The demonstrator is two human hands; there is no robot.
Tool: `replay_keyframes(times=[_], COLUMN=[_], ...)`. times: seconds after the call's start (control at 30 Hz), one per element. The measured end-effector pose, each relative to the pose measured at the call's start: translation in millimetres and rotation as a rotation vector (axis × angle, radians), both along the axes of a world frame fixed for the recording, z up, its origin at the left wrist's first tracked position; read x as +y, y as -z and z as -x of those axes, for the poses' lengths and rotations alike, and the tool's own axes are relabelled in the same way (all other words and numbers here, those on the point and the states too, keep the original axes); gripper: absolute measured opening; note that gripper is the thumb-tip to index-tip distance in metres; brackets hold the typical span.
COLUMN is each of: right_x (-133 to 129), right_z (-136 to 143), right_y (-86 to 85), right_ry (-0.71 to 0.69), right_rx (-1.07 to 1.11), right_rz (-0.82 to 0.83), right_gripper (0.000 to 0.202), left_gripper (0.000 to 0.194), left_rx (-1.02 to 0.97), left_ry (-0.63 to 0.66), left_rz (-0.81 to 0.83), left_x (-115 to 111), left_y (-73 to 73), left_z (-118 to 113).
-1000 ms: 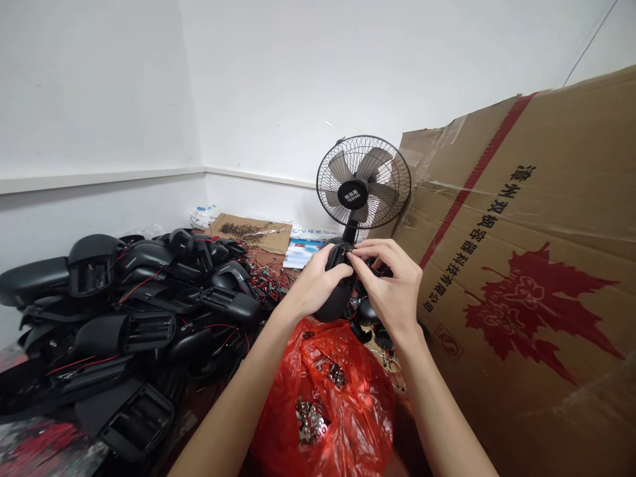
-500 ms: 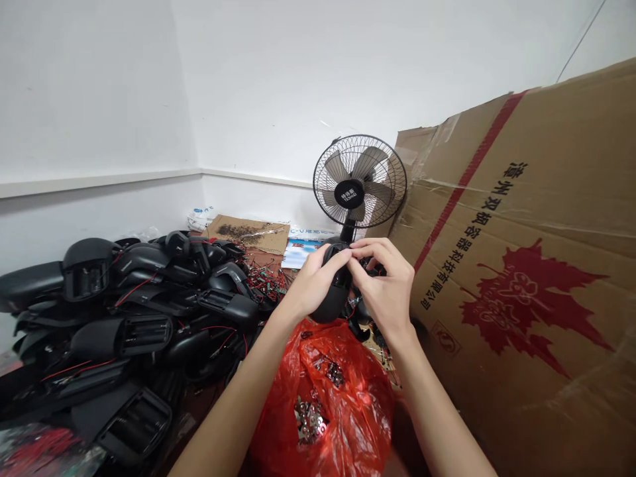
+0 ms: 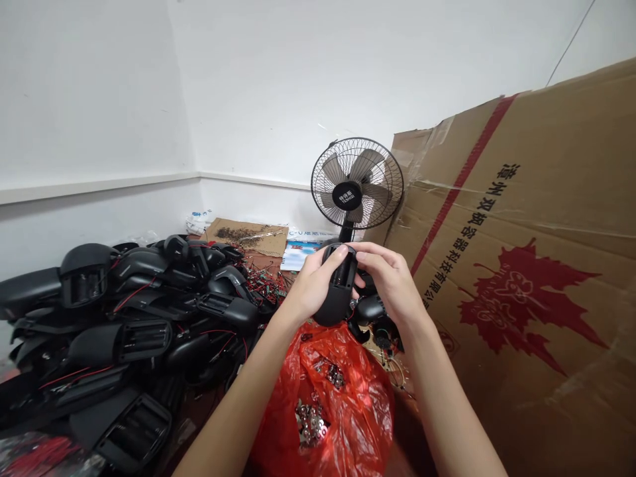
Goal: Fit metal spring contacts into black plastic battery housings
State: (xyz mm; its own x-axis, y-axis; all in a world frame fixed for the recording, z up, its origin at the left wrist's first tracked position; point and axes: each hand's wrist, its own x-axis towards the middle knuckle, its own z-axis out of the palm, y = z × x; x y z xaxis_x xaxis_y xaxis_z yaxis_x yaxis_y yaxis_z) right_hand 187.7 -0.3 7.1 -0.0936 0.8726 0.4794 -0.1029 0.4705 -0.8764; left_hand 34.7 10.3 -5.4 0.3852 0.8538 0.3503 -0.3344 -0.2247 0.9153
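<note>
A black plastic housing [image 3: 334, 301] with an open battery compartment is held up over the red bag. My left hand [image 3: 313, 281] grips its left side, the thumb lying on the upper edge of the compartment. At the housing's upper right, my right hand [image 3: 387, 275] has its fingers closed around the edge. Whether a small part sits between the right fingers cannot be made out. Below, the red plastic bag [image 3: 358, 411] lies open with small shiny metal pieces [image 3: 312, 424] inside.
Many black housings [image 3: 144, 341] with red wires are piled at the left. Behind are a cardboard sheet [image 3: 248, 235], loose wired parts [image 3: 268, 281] and a fan [image 3: 348, 195]. A large cardboard box [image 3: 497, 278] stands at the right.
My right hand has shifted slightly right and its thumb has come off the front of the housing, so more of the compartment shows. My left hand keeps its hold.
</note>
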Motion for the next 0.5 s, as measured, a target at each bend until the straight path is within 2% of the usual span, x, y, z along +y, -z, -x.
replay_keyframes(times=[0.23, 0.5], right_x=[-3, -5], right_z=[7, 13], right_y=[0.6, -1.2], right_ry=[0.048, 0.142], right_rx=[0.045, 0.067], right_rz=[0.040, 0.020], right_gripper=[0.018, 0.017], left_gripper=[0.052, 0.047], left_rx=[0.052, 0.047], left_ry=[0.028, -0.003], left_rz=[-0.027, -0.021], left_x=[-1, 0], left_y=[-0.5, 3.0], left_z=[0, -3])
